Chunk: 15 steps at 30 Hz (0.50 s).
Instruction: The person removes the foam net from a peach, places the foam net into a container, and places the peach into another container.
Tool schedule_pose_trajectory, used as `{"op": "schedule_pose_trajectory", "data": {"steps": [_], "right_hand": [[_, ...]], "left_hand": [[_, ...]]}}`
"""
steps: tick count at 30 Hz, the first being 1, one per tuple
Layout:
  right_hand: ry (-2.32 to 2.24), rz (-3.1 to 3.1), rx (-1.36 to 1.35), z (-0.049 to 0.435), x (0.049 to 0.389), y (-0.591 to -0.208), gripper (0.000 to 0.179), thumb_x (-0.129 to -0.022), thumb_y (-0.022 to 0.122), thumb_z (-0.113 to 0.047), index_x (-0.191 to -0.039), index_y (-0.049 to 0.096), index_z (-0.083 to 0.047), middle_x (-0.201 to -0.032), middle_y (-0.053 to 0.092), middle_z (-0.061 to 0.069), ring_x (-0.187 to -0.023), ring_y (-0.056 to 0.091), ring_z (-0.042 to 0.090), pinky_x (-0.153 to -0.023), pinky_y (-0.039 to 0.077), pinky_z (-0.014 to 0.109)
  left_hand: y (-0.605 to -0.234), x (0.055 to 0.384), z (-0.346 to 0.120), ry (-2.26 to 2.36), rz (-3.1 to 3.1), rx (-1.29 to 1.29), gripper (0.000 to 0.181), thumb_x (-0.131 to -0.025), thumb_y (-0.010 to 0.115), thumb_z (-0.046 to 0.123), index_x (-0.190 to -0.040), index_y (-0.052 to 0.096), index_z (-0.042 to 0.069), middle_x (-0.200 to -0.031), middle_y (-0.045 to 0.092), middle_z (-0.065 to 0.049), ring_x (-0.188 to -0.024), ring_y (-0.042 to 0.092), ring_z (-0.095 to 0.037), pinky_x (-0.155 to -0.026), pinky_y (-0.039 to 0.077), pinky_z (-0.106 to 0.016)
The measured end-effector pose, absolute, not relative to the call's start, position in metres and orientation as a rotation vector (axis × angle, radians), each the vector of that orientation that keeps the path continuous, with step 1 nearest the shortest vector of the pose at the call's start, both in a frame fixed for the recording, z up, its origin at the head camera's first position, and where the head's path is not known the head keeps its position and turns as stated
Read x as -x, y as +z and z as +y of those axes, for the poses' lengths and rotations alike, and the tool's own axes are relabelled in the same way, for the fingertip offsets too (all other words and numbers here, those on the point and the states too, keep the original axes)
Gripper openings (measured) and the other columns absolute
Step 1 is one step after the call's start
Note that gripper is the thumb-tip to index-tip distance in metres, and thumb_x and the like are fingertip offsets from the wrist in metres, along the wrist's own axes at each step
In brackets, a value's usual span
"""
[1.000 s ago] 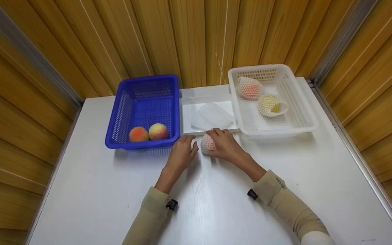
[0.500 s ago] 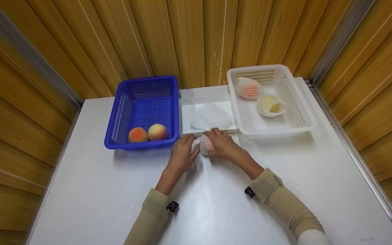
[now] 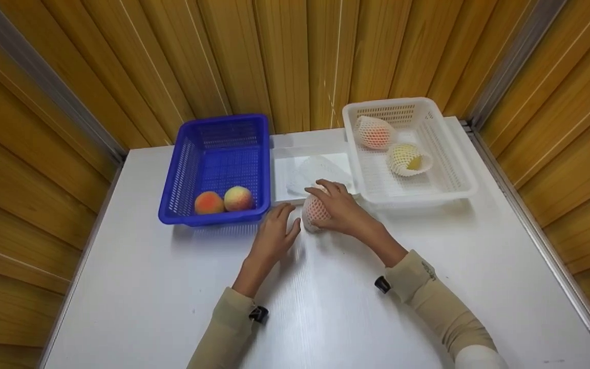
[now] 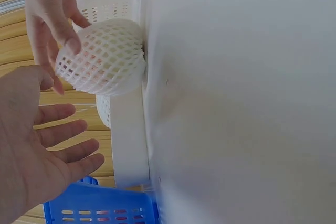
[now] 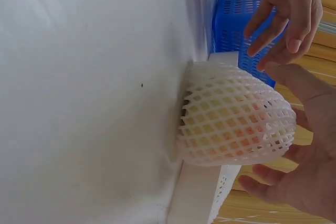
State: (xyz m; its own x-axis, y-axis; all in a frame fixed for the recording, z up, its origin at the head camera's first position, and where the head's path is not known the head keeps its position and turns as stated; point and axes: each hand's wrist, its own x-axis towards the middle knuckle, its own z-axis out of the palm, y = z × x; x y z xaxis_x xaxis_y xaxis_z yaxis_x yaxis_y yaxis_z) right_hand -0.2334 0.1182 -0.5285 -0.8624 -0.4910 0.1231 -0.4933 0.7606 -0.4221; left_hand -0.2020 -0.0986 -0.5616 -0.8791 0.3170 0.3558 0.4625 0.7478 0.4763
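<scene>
A peach in a white foam net (image 3: 316,212) stands on the table in front of the shallow tray. Red and yellow skin shows through the mesh, and the net's cut edge faces the tabletop. My right hand (image 3: 343,210) spreads loosely round its upper part; in the right wrist view the fingers (image 5: 268,174) extend past its top, and in the left wrist view the thumb overlaps the mesh. To its left my left hand (image 3: 273,233) is held with relaxed fingers, apart from the net and holding nothing. Its palm and fingers (image 4: 73,135) show in the left wrist view.
A blue basket (image 3: 168,197) with two bare peaches (image 3: 209,203) stands at the left. The white tray (image 3: 279,179) in the middle bears a flat foam net (image 3: 318,174). At the right is a white basket (image 3: 461,174) with two netted fruits (image 3: 375,134). Wood-patterned walls (image 3: 282,61) enclose the table.
My right hand has shifted slightly up and right, its fingers looser, so more of the netted peach shows. The left hand stays nearly where it was.
</scene>
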Motion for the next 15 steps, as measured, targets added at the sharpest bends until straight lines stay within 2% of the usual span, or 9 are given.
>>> {"op": "schedule_pose_trajectory", "data": {"steps": [8, 15], "right_hand": [[0.679, -2.909, -0.914, 0.120, 0.243, -0.523, 0.088, -0.085, 0.081, -0.043, -0.158, 0.037, -0.021, -0.163, 0.029, 0.016, -0.142, 0.031, 0.050, -0.112, 0.034, 0.066], [0.657, -2.983, -0.935, 0.119, 0.249, -0.533, 0.090, -0.084, 0.080, -0.048, -0.158, 0.035, -0.024, -0.165, 0.027, 0.014, -0.145, 0.027, 0.048, -0.110, 0.034, 0.069]], "left_hand": [[-0.558, 0.200, -0.098, -0.824, -2.709, 0.610, 0.038, -0.101, 0.058, 0.027, -0.128, 0.063, 0.001, -0.132, 0.064, -0.017, -0.124, 0.059, -0.036, -0.108, 0.046, -0.050], [-0.555, 0.200, -0.097, -0.807, -2.706, 0.615, 0.038, -0.101, 0.059, 0.027, -0.129, 0.063, 0.001, -0.133, 0.063, -0.017, -0.125, 0.058, -0.036, -0.108, 0.046, -0.050]]}}
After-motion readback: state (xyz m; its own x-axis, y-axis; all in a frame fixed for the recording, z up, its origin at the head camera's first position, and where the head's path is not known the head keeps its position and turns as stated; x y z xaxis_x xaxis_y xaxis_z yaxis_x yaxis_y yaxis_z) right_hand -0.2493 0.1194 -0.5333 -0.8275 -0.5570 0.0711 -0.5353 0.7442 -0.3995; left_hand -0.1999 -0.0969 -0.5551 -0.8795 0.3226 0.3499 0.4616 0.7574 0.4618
